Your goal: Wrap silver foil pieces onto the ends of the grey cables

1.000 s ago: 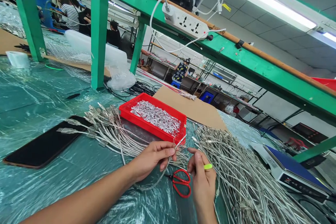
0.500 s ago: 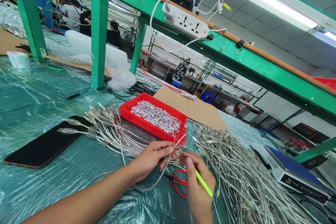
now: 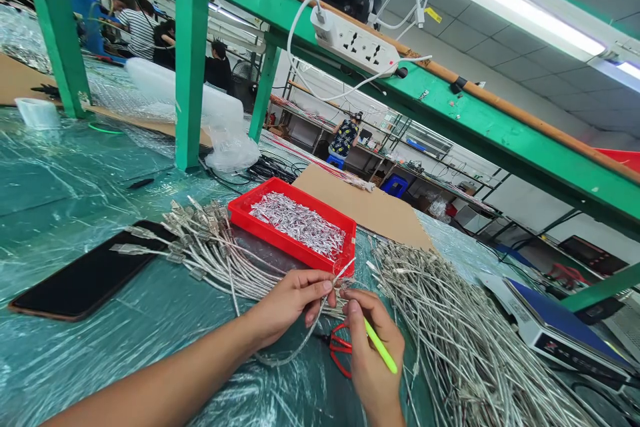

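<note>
My left hand (image 3: 293, 303) is closed on a thin grey cable (image 3: 300, 345), pinching it near its end just below the red tray (image 3: 291, 223). Right beside the cable's end, my right hand (image 3: 375, 340) is closed around a yellow-green pen-like tool (image 3: 381, 347), whose tip is hidden by the fingers. Red-handled scissors (image 3: 341, 349) lie partly behind the right hand. Small silvery pieces fill the tray. A bundle of cables with USB plugs (image 3: 215, 247) lies to the left, and a larger cable pile (image 3: 465, 320) spreads on the right.
A black phone (image 3: 85, 273) lies at the left. The blue-topped scale (image 3: 565, 327) stands at the right, and cardboard (image 3: 365, 203) lies behind the tray. A green frame (image 3: 193, 67) with a power strip (image 3: 355, 43) crosses above. Other people sit in the background.
My right hand has shifted slightly left with the yellow-green tool, covering more of the scissors. My left hand stays nearly in place on the cable.
</note>
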`<state>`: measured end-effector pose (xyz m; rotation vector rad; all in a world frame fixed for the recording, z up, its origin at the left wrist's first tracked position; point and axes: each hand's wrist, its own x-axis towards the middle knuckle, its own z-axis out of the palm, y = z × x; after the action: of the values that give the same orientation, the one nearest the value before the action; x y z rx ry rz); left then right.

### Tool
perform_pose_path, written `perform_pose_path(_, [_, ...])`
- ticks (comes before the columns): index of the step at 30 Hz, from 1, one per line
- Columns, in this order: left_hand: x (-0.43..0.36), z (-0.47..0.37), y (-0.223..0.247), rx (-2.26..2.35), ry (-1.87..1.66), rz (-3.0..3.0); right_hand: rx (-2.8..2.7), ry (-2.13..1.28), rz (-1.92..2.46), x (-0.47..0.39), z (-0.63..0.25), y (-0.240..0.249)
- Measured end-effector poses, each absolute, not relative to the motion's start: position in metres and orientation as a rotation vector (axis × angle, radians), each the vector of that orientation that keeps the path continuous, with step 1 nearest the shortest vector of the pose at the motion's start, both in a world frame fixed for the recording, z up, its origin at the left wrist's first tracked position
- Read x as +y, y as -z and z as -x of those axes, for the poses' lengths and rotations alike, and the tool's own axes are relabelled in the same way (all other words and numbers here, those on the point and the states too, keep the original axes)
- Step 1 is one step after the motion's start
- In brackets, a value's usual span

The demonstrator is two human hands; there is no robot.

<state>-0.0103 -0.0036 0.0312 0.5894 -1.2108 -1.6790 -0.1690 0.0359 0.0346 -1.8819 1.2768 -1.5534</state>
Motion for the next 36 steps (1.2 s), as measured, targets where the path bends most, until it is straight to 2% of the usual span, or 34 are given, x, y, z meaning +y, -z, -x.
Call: perform_pose_path(36, [-0.0025, 0.0101, -0.0319, -1.228, 1.683, -0.547, 1.186, 1.595, 1.953, 0.0347, 0.1694, -0.0322])
